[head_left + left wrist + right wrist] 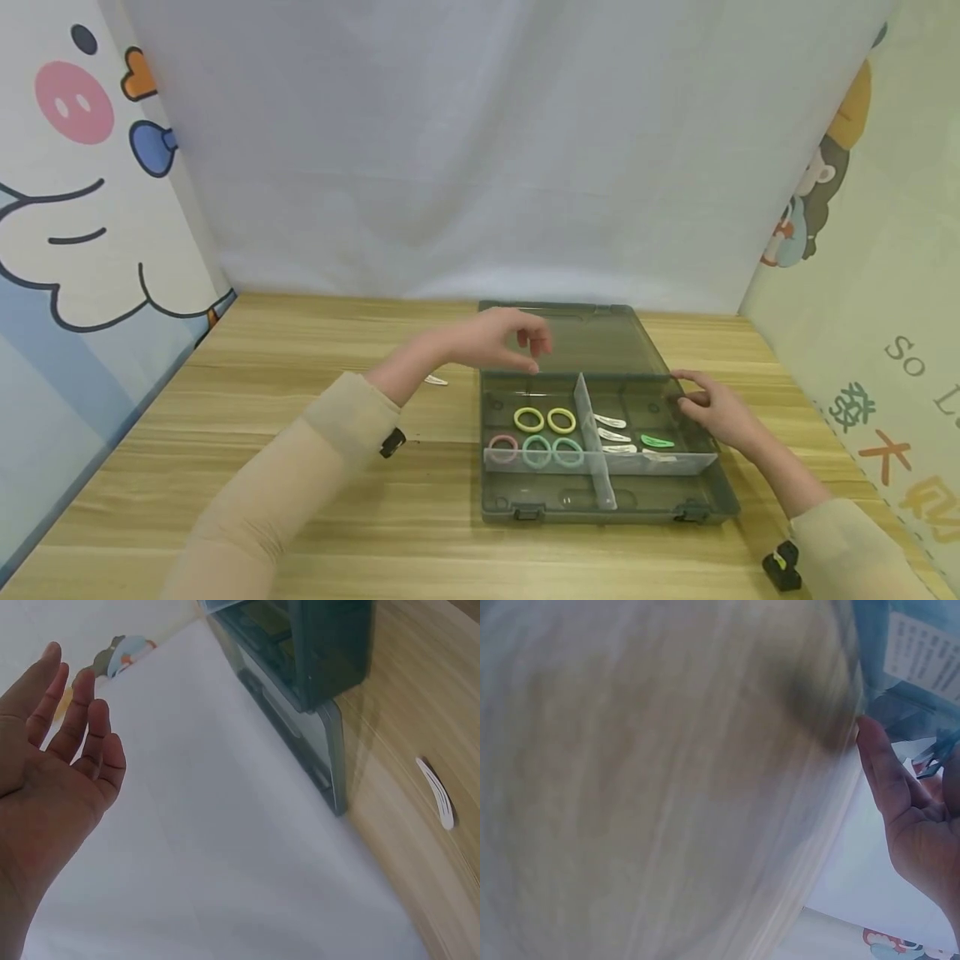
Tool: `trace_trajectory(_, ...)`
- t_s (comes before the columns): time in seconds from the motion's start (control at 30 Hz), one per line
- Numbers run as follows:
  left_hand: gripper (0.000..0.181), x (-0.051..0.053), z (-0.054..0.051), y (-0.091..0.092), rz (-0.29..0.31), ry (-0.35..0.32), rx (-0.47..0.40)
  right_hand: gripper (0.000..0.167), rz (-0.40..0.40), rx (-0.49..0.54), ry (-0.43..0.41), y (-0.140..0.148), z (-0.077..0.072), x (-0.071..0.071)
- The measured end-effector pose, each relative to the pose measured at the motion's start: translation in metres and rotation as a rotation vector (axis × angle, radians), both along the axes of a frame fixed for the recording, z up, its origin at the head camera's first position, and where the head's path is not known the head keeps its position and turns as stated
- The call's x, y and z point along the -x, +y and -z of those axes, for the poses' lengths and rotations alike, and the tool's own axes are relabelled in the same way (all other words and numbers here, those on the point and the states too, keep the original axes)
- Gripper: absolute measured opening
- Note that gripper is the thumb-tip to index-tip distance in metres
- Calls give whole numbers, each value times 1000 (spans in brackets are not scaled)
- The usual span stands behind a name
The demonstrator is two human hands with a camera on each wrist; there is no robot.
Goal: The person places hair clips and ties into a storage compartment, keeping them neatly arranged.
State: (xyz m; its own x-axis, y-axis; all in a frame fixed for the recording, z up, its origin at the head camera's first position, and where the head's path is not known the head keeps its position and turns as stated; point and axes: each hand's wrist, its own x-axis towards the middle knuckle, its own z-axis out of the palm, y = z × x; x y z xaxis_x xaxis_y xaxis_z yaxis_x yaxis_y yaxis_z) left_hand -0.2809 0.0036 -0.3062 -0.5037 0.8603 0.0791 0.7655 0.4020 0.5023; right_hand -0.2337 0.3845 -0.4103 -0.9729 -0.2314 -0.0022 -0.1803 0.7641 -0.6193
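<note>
A grey, see-through compartment box lies with its lid folded back on the table. Several hair ties in yellow, pink and teal are in its back left compartment. The back right compartment contains several white snap hair clips and one green hair clip. My left hand hovers over the lid's left part, fingers loosely bent, holding nothing; its palm shows in the left wrist view. At the box's back right corner, my right hand grips the side wall; part of it is cut off in the right wrist view.
Left of the box, a white hair clip lies on the wooden table, partly behind my left forearm in the head view. Plastic dividers cross inside the box. A white cloth hangs behind the table, with printed panels at both sides.
</note>
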Motion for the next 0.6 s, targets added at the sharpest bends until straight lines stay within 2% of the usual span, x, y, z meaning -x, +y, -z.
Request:
trace_trajectory(0.17,24,7,2,-23,-13,-9,-33,51,-6,-10,4,0,-1,0)
trace_trajectory(0.3,25,12,6,-40,-49,-14,-45,51,-5,-14,0,-1,-2,0)
trace_trajectory(0.6,23,22,23,-66,-85,2,-60,52,-16,7,-22,0,-6,-3)
